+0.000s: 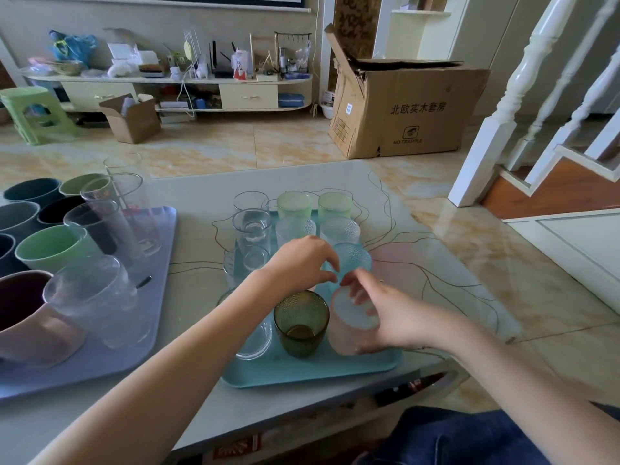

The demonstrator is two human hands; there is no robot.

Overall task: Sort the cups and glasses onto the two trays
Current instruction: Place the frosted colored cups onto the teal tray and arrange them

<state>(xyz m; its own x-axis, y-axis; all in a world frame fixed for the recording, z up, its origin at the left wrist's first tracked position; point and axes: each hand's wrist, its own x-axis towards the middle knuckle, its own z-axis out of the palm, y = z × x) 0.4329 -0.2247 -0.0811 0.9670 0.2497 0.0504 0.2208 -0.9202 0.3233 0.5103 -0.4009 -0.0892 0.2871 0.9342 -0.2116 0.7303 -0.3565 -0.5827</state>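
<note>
A living room with a pale tiled floor (pixel 235 146) is shown; a low TV shelf (pixel 167 82) stands along the far wall, a large cardboard box (pixel 412 109) stands beside it, and a white stair railing (pixel 523 78) is seen at the right. In the foreground a glass-topped surface (pixel 419 250) with a drawn line pattern carries two trays.

A lilac tray (pixel 141 333) is placed at the left. On it, opaque cups in dark blue, grey, green and pink are grouped toward the left, among them a green cup (pixel 50 246) and a pink cup (pixel 30 320); several tall clear glasses (pixel 124 209) stand among and beside them.

A teal tray (pixel 302 374) is placed at the centre. Clear glasses (pixel 251 229) are lined along its left side, two frosted green glasses (pixel 295 204) stand at its far end, and pale textured glasses follow in the rows behind the hands. An olive green glass (pixel 301 322) stands upright near the tray's front edge.

Both bare forearms are extended over the teal tray. The left hand (pixel 302 260) is held palm down above the middle of the tray, wrist bent, fingers curled downward with the tips close to a pale blue textured glass (pixel 355 260); whether that glass is touched cannot be told. The right hand (pixel 379 313) is wrapped round a frosted pink glass (pixel 352 323), thumb at the rim and fingers round the far side. This glass is tilted, its mouth turned toward the camera, at the tray's front right, just beside the olive green glass.
</note>
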